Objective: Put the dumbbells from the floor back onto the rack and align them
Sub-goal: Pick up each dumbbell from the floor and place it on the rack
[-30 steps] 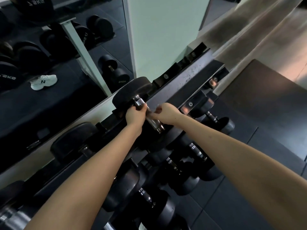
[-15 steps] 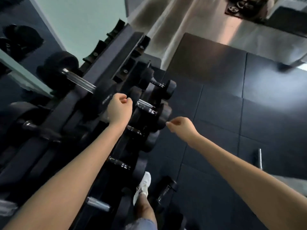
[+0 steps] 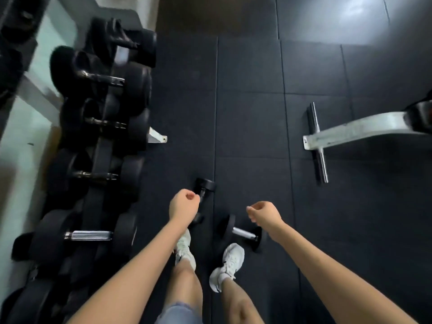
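Two small black dumbbells lie on the dark rubber floor by my feet. One dumbbell (image 3: 243,233) with a bright steel handle lies just ahead of my right shoe. The other dumbbell (image 3: 204,186) is partly hidden behind my left hand (image 3: 183,204). That hand hangs above it, fingers curled into a loose fist, holding nothing. My right hand (image 3: 265,213) hovers over the right end of the first dumbbell, fingers curled, also empty. The rack (image 3: 98,150) along the left carries several large black dumbbells.
A white bench foot (image 3: 355,130) with a chrome crossbar (image 3: 317,141) lies on the floor at the right. My two white shoes (image 3: 228,266) stand on the rubber tiles. A mirror and pale wall run behind the rack at the far left.
Both hands let go of the dumbbell on the top tier and dropped away from the rack. My view swung down to the floor, bringing the two loose dumbbells and my feet into sight.
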The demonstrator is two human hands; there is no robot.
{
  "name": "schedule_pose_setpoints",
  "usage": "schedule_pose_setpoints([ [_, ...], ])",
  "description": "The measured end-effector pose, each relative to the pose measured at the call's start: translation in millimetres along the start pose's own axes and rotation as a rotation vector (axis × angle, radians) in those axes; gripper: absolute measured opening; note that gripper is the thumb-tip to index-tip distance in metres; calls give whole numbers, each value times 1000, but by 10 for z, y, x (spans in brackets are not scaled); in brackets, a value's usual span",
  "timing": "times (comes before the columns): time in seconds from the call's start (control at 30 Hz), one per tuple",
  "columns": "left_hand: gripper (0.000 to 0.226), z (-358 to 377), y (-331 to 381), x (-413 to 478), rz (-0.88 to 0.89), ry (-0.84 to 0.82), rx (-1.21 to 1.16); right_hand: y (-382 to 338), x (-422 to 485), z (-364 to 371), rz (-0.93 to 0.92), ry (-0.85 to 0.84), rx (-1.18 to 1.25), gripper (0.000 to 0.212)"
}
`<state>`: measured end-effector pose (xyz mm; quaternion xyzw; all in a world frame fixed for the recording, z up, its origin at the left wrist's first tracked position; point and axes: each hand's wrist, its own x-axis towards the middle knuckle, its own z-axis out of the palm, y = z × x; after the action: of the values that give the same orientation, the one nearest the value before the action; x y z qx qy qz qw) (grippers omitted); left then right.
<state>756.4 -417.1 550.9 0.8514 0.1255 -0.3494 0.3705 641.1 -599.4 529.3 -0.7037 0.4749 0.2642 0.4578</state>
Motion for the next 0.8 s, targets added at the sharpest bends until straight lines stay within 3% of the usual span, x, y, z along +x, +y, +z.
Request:
schedule_pose_setpoints([
  [0.13,9,706,-609,82,-161,-136,-15,779,336,207,101,27,-122,31],
  [0.3,17,1633,-1345,421,-506,-241,-302,1617,1096,671,122,-26,-301,10],
  [0.4,24,2235,-1808,703,-629,-277,-413,2068,1641,925,76,-45,-413,12],
  [0.63,33,3623,-2759,1289,-672,-286,-523,2883,2928,1391,-80,-152,-662,32],
  [0.73,22,4221,-3080,1634,-662,-269,-545,3138,3477,1621,-113,-265,-712,52],
  [0.8,48,4547,-3207,1864,-651,-259,-594,3250,3781,1762,-126,-373,-771,49],
])
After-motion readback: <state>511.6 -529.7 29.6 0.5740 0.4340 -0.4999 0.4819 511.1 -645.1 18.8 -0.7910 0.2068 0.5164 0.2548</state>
